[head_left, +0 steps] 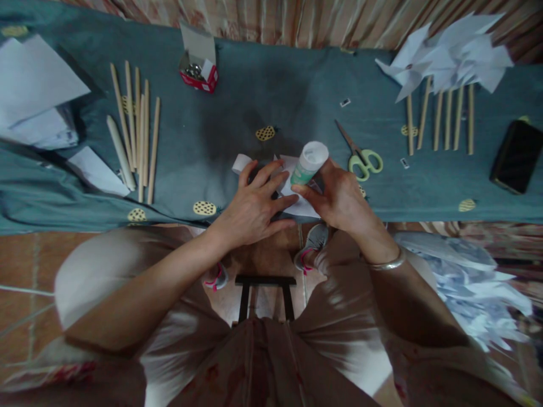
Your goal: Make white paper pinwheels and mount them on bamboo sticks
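Observation:
My right hand (341,195) is wrapped round a green and white glue stick (311,158), held tilted over a piece of white paper (303,209) at the table's near edge. The glue stick's lower end is hidden by my fingers, so I cannot tell whether it touches the paper. My left hand (257,206) lies with fingers spread, its fingertips on the left part of the paper. A white cap-like piece (241,163) sits just beyond the left fingers. Green-handled scissors (360,158) lie partly open to the right of my right hand.
Several wooden sticks (144,135) and stacked white paper (38,85) lie on the left. An open red box (199,73) of small metal pieces stands at the back. Paper pinwheels (453,56) and a black phone (517,155) are on the right. Folded paper (475,288) is piled below.

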